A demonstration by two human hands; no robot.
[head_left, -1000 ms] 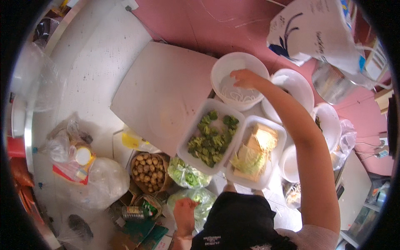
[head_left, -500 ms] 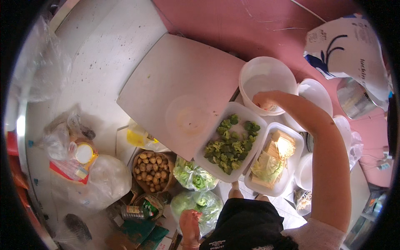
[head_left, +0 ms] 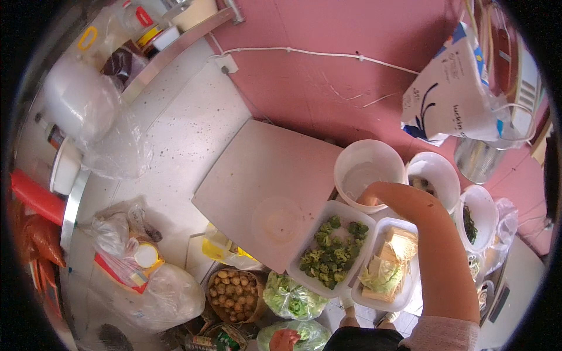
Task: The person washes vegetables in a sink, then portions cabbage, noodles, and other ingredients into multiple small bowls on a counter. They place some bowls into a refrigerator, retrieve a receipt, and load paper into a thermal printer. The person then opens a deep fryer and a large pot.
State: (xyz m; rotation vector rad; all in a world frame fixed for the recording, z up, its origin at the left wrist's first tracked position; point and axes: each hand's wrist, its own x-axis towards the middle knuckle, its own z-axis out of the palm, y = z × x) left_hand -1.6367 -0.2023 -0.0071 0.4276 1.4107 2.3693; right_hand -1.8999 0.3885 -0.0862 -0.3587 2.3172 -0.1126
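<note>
Head view: our right hand (head_left: 370, 198) reaches into the white bucket (head_left: 366, 159), far right; our left hand (head_left: 284, 339) hangs by bagged greens (head_left: 318, 334), near side. We cannot tell either grip. Leaning on the white bucket could tip it toward the broccoli (head_left: 333, 257).

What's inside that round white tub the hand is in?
The right hand dips into the round white tub. Much of the tub's pale inside shows behind it. Anything under the hand is covered, so I can't tell what is there.
</note>
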